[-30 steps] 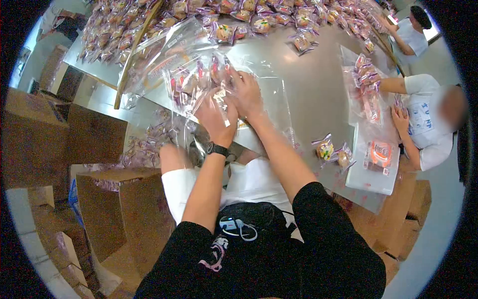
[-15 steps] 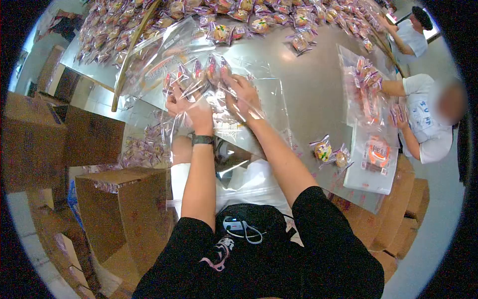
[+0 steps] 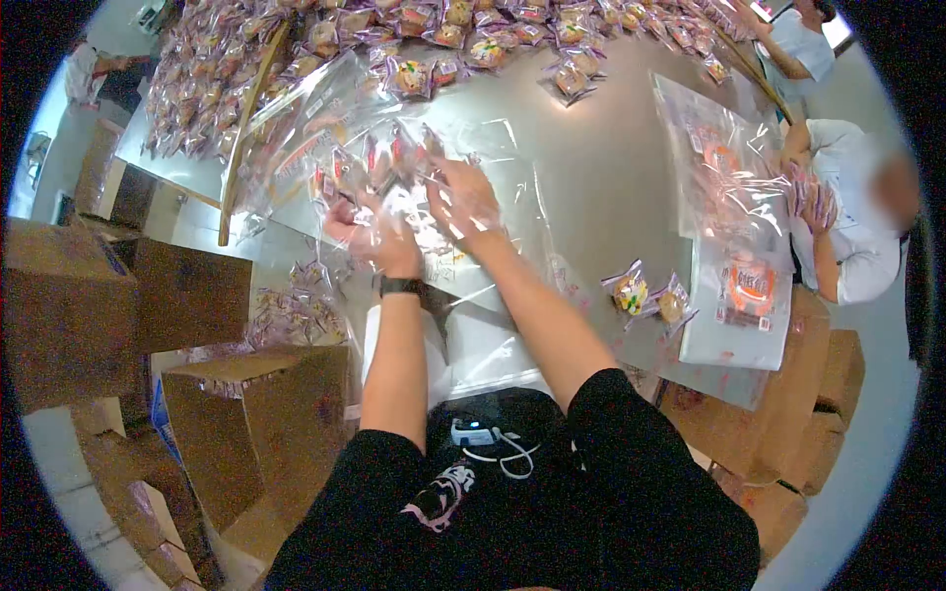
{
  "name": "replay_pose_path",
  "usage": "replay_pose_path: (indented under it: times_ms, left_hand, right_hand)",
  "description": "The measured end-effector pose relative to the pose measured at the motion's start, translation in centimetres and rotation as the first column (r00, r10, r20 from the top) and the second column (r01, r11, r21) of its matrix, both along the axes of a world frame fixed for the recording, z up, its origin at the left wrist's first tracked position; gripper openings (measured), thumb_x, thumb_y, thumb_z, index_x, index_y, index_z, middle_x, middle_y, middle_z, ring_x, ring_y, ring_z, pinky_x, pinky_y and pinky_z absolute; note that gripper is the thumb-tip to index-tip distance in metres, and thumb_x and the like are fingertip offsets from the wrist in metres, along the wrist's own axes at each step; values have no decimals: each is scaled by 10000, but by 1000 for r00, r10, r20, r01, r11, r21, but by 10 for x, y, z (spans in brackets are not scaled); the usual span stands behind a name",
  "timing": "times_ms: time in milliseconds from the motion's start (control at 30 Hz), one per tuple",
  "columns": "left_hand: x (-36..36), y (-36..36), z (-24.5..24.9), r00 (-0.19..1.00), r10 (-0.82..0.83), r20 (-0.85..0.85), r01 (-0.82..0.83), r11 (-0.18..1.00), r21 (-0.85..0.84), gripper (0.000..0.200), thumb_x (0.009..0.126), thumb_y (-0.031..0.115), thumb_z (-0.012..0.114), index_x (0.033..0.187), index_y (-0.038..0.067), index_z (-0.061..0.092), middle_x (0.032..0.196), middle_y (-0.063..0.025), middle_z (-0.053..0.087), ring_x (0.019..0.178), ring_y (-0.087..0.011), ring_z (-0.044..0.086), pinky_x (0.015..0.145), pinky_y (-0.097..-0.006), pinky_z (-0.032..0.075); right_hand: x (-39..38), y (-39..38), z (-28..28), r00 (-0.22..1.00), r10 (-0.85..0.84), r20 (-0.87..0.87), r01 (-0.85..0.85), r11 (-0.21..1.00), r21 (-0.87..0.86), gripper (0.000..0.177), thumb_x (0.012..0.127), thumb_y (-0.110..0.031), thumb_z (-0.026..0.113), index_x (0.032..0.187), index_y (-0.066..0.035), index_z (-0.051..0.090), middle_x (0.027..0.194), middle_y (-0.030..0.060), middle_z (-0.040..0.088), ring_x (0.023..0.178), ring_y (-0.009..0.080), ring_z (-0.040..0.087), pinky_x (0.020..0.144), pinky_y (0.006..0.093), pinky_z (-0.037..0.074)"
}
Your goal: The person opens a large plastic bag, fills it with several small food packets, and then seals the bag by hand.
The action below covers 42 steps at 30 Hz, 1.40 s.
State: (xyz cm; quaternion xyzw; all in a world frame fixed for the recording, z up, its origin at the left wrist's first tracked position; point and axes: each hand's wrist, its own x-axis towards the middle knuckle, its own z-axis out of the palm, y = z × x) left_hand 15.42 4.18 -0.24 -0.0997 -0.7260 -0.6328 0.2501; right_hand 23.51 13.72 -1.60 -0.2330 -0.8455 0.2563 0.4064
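Note:
A large clear plastic bag (image 3: 394,167) holding a row of small wrapped snack packets (image 3: 367,158) lies on the steel table (image 3: 601,167) in front of me. My left hand (image 3: 370,231) grips the bag's near left part, blurred by motion. My right hand (image 3: 463,202) grips the bag's near right part, its fingers closed on the plastic film. A black watch (image 3: 402,287) is on my left wrist.
Heaps of wrapped packets (image 3: 325,39) cover the table's far side, beside a long wooden stick (image 3: 246,118). Two loose packets (image 3: 650,295) lie at the right. A co-worker (image 3: 847,227) at the right handles another bag (image 3: 729,187). Cardboard boxes (image 3: 246,424) stand at my left.
My left hand has moved left and away from the right one, spreading along the bag. The co-worker has lifted a bag at the right. The camera has tilted slightly.

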Motion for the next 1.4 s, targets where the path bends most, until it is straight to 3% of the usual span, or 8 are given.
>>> replay_pose_path:
  times_ms: [133,433,667,800,967,1167,1300,1400]
  left_hand:
    - [18,0,16,808,-418,-415,122,808,-577,357,832,112,698,1179,37,670,1206,-207,635,1144,-384,596,993,-486,441]
    - [-19,9,22,823,-567,-26,251,405,-879,503,899,309,661,1391,222,603,1443,-194,550,1363,-359,478,1128,-580,288]
    - [-28,24,-21,776,-603,-187,302,615,-729,619,821,213,739,1416,281,580,1455,-146,516,1417,-373,403,1161,-532,313]
    - [-27,23,-17,797,-550,-248,182,611,-770,446,889,288,700,1332,260,662,1411,-114,595,1375,-312,489,1189,-570,219]
    - [-18,20,-3,806,-534,-254,141,591,-795,429,884,294,689,1309,240,676,1402,-124,601,1358,-329,496,1182,-551,247]
    - [-9,15,13,794,-511,-329,98,642,-760,408,880,252,686,1283,189,681,1352,-135,623,1340,-317,498,1163,-541,272]
    - [-11,11,9,810,-506,-296,143,660,-738,408,895,263,677,1297,190,676,1362,-137,609,1360,-314,474,1170,-533,257]
    - [-10,11,9,818,-518,-250,156,618,-770,418,899,260,664,1311,185,667,1405,-136,581,1372,-314,458,1174,-520,252]
  right_hand:
    - [4,-6,4,1000,-7,-23,4,994,-106,284,925,-154,609,1188,-47,636,949,238,687,889,437,632,803,524,493]
    - [-4,-10,28,985,-30,169,82,947,-310,569,913,-293,594,1406,-16,526,1312,209,595,1191,359,557,1008,487,460]
    - [1,9,70,751,-306,585,265,951,157,638,935,-361,553,1425,45,495,1401,228,551,1287,372,481,1076,536,365]
    - [-15,46,5,793,-484,370,391,870,301,566,912,-299,561,1417,-45,546,1348,171,613,1252,371,522,1070,568,368]
    - [4,50,49,877,4,481,14,999,-34,483,902,-238,592,1342,-40,594,1350,221,600,1255,365,566,1074,463,429]
    - [-31,55,0,851,-517,97,440,801,407,455,879,-208,642,1282,-5,583,1298,173,609,1202,355,587,997,515,454]
    - [-18,54,38,847,-234,477,259,966,14,558,889,-241,643,1382,-16,507,1509,184,466,1293,345,513,1046,535,419]
    - [-18,67,16,804,-244,542,171,968,182,660,885,-255,645,1463,-17,433,1543,185,434,1300,327,502,1049,536,413]
